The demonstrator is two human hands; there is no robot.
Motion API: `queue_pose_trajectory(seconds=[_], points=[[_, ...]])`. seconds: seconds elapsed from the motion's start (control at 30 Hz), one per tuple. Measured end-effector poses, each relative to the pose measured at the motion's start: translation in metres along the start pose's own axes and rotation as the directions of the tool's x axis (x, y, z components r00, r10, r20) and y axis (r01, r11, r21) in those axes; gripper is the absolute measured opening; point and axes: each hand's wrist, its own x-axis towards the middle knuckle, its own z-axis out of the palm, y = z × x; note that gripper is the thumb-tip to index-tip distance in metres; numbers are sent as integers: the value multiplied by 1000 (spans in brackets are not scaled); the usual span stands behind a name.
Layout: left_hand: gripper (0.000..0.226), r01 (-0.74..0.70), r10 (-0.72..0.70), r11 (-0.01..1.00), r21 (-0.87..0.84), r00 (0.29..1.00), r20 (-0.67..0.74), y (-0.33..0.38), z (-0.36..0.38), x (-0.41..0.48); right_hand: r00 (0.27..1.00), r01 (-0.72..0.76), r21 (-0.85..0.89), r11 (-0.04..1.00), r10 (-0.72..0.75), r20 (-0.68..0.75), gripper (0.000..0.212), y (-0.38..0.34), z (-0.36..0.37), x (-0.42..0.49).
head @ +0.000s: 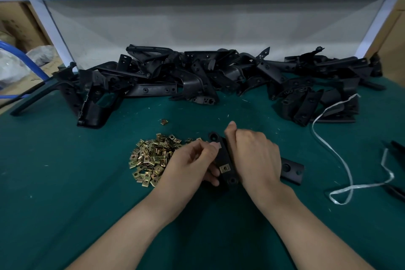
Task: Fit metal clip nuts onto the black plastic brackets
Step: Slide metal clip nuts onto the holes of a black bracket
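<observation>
My left hand (192,161) and right hand (255,155) grip one bracket (223,155) over the surface (65,182). One clip nut (225,168) is fitted; nut pile (151,158) and bracket heap (197,76) apparently remain.

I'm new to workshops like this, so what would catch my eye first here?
In the middle, the left hand and right hand grip a black bracket that carries one brass-coloured clip. Just left of them a shiny heap of loose clips lies on the green table. Along the back sprawls a big pile of black brackets.
</observation>
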Motion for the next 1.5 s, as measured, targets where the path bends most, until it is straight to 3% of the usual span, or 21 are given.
queue_pose_trajectory(seconds=[0.67, 0.87, 1.17, 1.3, 1.5], points=[[29, 18, -10, 999, 45, 985, -170, 0, 6, 4, 996, 87, -60, 994, -88, -6, 54, -6, -1, -2], [38, -66, 74, 994, 85, 992, -99, -3, 3, -1, 999, 33, 72, 997, -32, -11, 58, -5, 0, -2], [38, -83, 87, 993, 81, 996, -38, -4, 6, -4, 999, -19, 49, 999, 21, -49, 59, 8, -2, 6], [40, -93, 99, 983, 159, 995, -27, -3, 7, -6, 998, -15, 44, 999, 17, -58, 59, 9, -2, 6], [41, -189, 179, 888, 419, 982, 62, -3, 12, -13, 998, -15, 47, 999, 18, -57, 60, 10, -4, 7]])
